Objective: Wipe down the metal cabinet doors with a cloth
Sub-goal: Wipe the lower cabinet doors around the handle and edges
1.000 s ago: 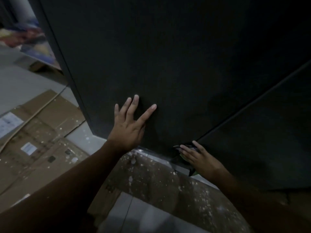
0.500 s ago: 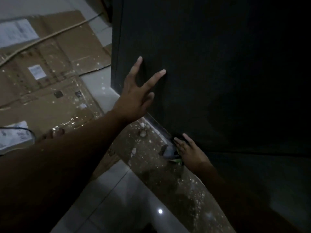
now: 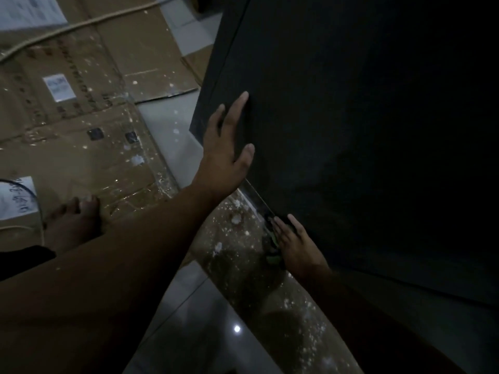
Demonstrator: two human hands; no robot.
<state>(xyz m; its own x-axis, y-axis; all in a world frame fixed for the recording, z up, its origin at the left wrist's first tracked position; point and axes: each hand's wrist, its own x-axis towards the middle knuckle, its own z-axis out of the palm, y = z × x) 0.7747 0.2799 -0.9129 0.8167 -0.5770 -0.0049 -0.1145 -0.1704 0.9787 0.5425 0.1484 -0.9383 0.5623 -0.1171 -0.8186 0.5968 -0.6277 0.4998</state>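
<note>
A dark metal cabinet door (image 3: 351,130) fills the right side and upper centre of the frame, its left edge running down from the top centre to a lower corner in the middle left. The left hand (image 3: 224,155) lies flat against the door just right of that corner, fingers straight and spread, the thumb set apart lower down; its forearm crosses the frame from the lower left. The right hand (image 3: 297,247) sits lower, in the centre of the frame, at the door's bottom edge, with its fingers laid out straight and pointing up and left. Under those fingers is the cloth (image 3: 271,240), a dark bunched piece with a few green patches, pressed where the door's lower edge meets the floor; most of it is hidden by the hand and by shadow, so its full shape cannot be told. Flattened cardboard (image 3: 81,117) speckled with pale paint covers the floor in the upper left, carrying a small white label (image 3: 58,87), and a pale cord (image 3: 81,24) runs across it near the top. A bare foot (image 3: 71,225) stands on the cardboard at the left edge, beside a thin black cable (image 3: 27,190). Glossy floor tiles (image 3: 194,333) show at the bottom centre, with a small bright spot of reflected light (image 3: 237,328), and a brown paint-spattered strip lies between the two forearms.
</note>
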